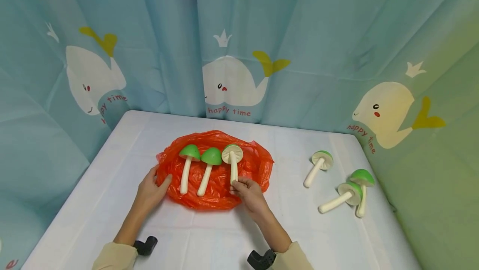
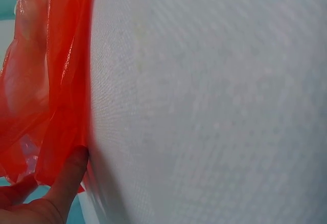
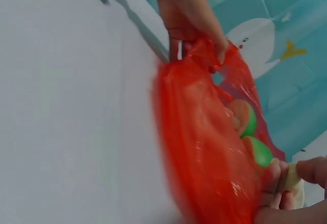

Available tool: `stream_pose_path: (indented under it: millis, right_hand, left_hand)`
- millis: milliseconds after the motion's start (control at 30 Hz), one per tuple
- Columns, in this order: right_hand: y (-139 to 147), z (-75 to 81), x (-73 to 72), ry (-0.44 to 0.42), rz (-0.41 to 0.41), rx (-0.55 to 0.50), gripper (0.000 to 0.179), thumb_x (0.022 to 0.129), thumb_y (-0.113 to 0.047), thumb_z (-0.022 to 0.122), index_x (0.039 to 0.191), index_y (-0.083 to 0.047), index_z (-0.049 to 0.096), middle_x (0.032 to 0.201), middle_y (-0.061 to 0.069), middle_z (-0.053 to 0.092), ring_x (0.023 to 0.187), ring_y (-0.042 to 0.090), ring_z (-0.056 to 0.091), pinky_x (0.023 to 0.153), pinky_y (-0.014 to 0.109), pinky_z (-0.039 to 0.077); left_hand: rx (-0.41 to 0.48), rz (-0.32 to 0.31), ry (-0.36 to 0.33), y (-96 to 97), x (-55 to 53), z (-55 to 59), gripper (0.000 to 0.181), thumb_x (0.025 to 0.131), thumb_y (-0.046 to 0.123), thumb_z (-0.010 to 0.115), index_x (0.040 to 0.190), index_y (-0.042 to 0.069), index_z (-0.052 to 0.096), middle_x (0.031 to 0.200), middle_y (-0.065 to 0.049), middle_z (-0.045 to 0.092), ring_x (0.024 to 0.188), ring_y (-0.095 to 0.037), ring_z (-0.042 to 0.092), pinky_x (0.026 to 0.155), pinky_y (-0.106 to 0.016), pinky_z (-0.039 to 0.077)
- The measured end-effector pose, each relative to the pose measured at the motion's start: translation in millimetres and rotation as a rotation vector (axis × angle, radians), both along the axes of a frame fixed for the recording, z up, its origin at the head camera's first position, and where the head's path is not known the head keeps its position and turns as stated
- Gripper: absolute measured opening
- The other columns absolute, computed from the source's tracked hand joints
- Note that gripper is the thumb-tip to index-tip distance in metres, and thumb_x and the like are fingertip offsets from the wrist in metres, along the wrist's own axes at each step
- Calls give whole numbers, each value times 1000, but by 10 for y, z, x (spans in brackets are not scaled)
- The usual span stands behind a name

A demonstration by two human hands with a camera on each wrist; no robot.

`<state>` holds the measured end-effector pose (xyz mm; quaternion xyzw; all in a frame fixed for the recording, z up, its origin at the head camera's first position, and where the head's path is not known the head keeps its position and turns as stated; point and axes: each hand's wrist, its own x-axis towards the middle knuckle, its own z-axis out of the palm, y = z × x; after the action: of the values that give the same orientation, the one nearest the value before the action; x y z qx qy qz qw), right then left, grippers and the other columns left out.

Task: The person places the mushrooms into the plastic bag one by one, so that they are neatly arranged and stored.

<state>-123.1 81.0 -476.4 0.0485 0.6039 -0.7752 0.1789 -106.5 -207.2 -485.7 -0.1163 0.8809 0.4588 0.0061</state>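
Observation:
A red plastic bag lies spread wide on the table, its rim turned up around the sides. My left hand holds the bag's left edge, thumb inside the rim; the right wrist view also shows this left hand on the red film. My right hand pinches the lower stem of a toy mushroom, whose pale gilled underside faces up, over the bag's right half. Two green-capped mushrooms lie in the bag: one at the left, another at the middle.
On the table's right side lie three more green-capped mushrooms: one apart, and two together, a gilled one against another. A white cloth covers the table. Blue whale-print curtains hang close around it.

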Motion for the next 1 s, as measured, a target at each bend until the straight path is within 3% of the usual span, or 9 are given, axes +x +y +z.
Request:
stream_pose_path:
  millis: [333,667,1000]
  right_hand:
    - [-29,-95,26,18,-39,92,39,92,-8,59,117,16,44,84,11,60,73,14,60,70,24,54]
    - [-64,-131,35,81,80,354,31,89,-13,63,107,10,52,83,12,62,70,14,59,62,28,54]
    - [-90,-109,33,85,140,449,28,87,-15,66,100,6,53,75,7,58,60,13,53,55,25,51]
  left_hand:
    - [-2,5,-5,17,-1,-14,64,95,31,49,142,-8,27,136,-30,39,123,-43,39,100,-56,34]
    - [2,18,8,11,-10,-28,63,95,29,50,141,-7,28,136,-29,40,123,-42,40,100,-56,34]
    - [-6,15,11,16,-8,-12,63,95,30,49,141,-8,28,136,-30,40,123,-43,39,100,-56,33]
